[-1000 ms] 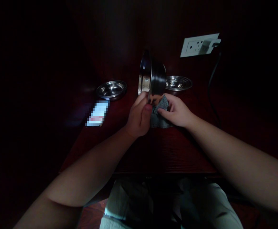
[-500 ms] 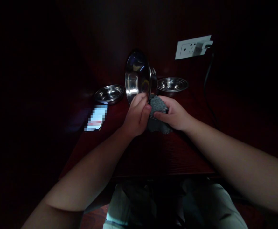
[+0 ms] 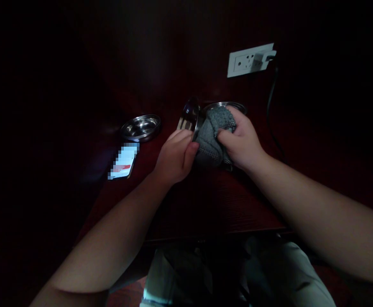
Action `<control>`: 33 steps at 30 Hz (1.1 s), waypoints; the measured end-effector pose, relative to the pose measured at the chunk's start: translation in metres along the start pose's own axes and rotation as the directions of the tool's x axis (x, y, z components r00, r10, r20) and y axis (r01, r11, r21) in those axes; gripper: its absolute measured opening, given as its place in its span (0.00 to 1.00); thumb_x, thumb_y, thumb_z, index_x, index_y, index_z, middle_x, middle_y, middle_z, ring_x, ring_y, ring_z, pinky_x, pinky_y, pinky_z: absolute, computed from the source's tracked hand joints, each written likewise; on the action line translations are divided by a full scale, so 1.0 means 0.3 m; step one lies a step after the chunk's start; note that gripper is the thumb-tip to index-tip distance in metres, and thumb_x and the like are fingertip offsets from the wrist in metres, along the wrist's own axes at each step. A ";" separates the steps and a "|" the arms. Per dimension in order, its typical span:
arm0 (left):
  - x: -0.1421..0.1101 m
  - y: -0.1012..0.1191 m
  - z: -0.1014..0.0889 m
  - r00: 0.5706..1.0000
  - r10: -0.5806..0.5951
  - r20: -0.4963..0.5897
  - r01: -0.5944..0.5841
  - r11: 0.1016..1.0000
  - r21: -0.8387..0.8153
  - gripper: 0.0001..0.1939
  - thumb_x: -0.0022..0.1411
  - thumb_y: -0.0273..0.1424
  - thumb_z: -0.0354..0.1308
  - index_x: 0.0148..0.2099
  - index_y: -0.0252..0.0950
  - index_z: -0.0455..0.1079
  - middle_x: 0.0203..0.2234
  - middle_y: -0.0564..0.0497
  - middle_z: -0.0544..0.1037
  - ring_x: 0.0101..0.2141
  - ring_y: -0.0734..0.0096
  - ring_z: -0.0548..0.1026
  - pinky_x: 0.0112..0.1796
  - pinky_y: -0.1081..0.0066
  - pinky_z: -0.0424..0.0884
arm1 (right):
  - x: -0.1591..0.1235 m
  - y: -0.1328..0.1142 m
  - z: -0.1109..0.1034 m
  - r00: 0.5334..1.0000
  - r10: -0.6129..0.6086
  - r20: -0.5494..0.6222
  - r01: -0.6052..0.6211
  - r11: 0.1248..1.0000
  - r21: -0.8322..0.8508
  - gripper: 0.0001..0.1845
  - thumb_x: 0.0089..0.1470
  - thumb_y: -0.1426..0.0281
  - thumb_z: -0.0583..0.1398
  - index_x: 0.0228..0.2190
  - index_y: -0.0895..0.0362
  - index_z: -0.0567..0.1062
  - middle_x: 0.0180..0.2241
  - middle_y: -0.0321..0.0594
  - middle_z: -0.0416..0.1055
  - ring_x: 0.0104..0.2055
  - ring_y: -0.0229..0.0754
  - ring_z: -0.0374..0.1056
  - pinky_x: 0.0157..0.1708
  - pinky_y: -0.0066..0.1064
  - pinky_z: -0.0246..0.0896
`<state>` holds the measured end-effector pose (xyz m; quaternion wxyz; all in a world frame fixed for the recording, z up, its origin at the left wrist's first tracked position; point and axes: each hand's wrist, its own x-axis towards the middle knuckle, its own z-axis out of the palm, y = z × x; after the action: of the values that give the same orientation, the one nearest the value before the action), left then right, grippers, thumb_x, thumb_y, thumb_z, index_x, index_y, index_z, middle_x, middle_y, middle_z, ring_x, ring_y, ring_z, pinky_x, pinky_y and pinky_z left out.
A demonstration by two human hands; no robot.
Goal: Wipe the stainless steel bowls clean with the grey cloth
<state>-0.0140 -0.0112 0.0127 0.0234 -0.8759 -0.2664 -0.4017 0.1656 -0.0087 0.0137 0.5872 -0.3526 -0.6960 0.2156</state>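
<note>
The left hand (image 3: pixel 175 158) grips the rim of the tilted steel bowl (image 3: pixel 189 116), located above the dark red table (image 3: pixel 186 209); the right hand (image 3: pixel 242 140) clasps the bunched grey cloth (image 3: pixel 210 136) beside the bowl. The left dish (image 3: pixel 141 127) rests behind the phone (image 3: pixel 124 161). The right dish (image 3: pixel 228 105) is partly hidden behind the cloth and right hand

There seem to be three metal bowls (image 3: pixel 141 127), and one each of cloth (image 3: pixel 208 138), phone (image 3: pixel 124 161), wall socket (image 3: pixel 242 64), plug (image 3: pixel 269 56) and cord (image 3: pixel 270 102).
</note>
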 end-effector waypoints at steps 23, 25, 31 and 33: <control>-0.012 0.040 0.021 0.997 0.072 0.035 -0.066 0.985 -0.162 0.18 0.69 0.38 0.40 0.40 0.36 0.70 0.34 0.47 0.76 0.37 0.67 0.71 0.40 0.64 0.67 | 0.001 0.018 -0.036 0.949 -0.225 -0.221 0.153 0.941 -0.302 0.15 0.54 0.72 0.54 0.45 0.52 0.67 0.45 0.42 0.65 0.52 0.54 0.63 0.47 0.48 0.64; -0.015 0.041 0.024 0.997 0.071 0.027 -0.065 0.980 -0.188 0.18 0.69 0.37 0.41 0.40 0.36 0.70 0.34 0.47 0.76 0.37 0.67 0.71 0.41 0.64 0.67 | 0.008 0.029 -0.041 0.946 -0.228 -0.229 0.150 0.938 -0.312 0.15 0.54 0.72 0.54 0.44 0.52 0.67 0.44 0.42 0.66 0.51 0.53 0.63 0.47 0.48 0.64; -0.028 0.037 0.029 0.996 0.082 0.021 -0.074 0.967 -0.244 0.18 0.69 0.36 0.41 0.42 0.34 0.70 0.34 0.45 0.76 0.35 0.66 0.71 0.39 0.62 0.67 | 0.029 0.069 -0.045 0.932 -0.240 -0.271 0.162 0.946 -0.279 0.11 0.52 0.74 0.55 0.39 0.52 0.68 0.36 0.40 0.67 0.42 0.49 0.66 0.45 0.48 0.64; -0.034 0.037 0.029 0.997 0.074 0.013 -0.068 0.961 -0.267 0.18 0.69 0.37 0.41 0.39 0.33 0.70 0.32 0.45 0.75 0.34 0.66 0.70 0.37 0.62 0.67 | 0.037 0.078 -0.046 0.923 -0.250 -0.293 0.163 0.942 -0.292 0.10 0.51 0.74 0.55 0.37 0.52 0.68 0.32 0.39 0.66 0.38 0.47 0.66 0.42 0.46 0.65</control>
<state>-0.0081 -0.0230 0.0014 -0.0829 -0.8846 -0.1786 -0.4228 0.1838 0.0134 0.0074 0.6617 -0.3819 -0.6452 -0.0032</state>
